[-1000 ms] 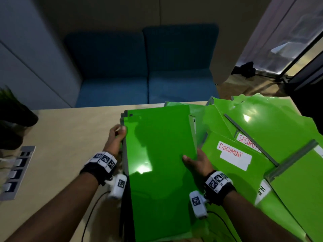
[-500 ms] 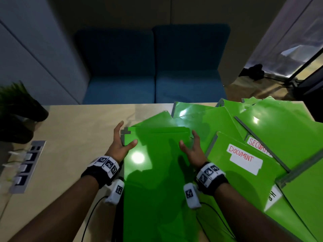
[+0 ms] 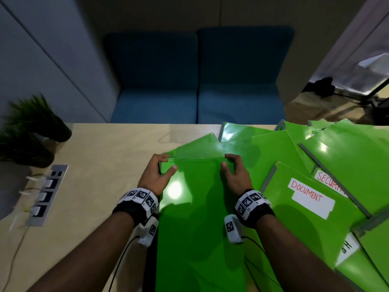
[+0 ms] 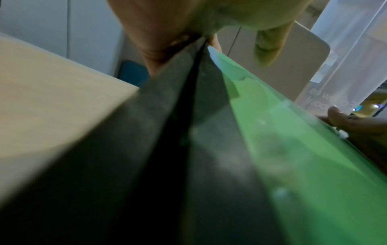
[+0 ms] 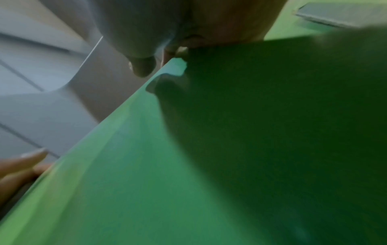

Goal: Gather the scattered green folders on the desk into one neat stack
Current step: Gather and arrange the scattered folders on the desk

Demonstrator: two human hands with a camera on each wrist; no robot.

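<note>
From the head view, the stack of glossy green plastic folders lies on the pale wooden desk, its far edge gripped at both corners: the left hand curls round the left corner, the right hand round the right, thumbs on top. More green folders, one with a white "DOCUMENT" label, lie fanned out just to the right. The left wrist view alone shows the stack's dark grey spines layered beneath the top cover. The right wrist view, blurred, shows only green cover and fingertips.
</note>
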